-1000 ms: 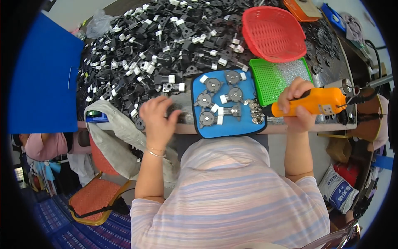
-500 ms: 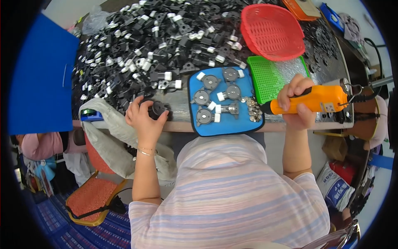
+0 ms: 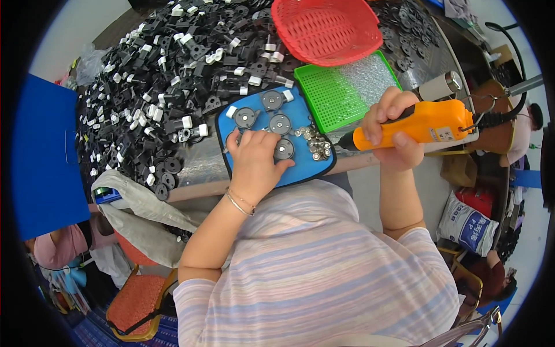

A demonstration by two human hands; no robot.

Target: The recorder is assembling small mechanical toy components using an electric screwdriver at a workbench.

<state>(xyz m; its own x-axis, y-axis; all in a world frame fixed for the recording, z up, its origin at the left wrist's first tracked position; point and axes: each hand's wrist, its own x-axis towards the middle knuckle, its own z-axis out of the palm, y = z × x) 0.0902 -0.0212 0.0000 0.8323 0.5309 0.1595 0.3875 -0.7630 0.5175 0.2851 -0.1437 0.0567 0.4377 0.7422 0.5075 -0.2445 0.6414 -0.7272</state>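
On a blue mat (image 3: 300,176) at the table's front edge lie several small assemblies of black round discs with white tabs. My left hand (image 3: 254,165) reaches over the mat, thumb and fingers curved round a black disc (image 3: 283,149) at its right side. That palm hides other assemblies beneath it. Just above are an assembly (image 3: 280,124), another assembly (image 3: 245,118) and a farther one (image 3: 272,100). My right hand (image 3: 396,130) grips an orange electric screwdriver (image 3: 436,124), its black nose pointing left near a pile of small shiny metal pieces (image 3: 317,144).
A large heap of black and white parts (image 3: 167,75) covers the table's left and back. Beyond the mat are a green tray (image 3: 318,107) and a red basket (image 3: 324,34). Loose black discs (image 3: 167,170) lie left; more discs (image 3: 404,29) sit back right. A metal cylinder (image 3: 439,87) stands near the screwdriver.
My left hand has moved right from the loose discs onto the mat, bringing a black disc to an assembly there. My right hand still grips the screwdriver. The whole view has shifted.
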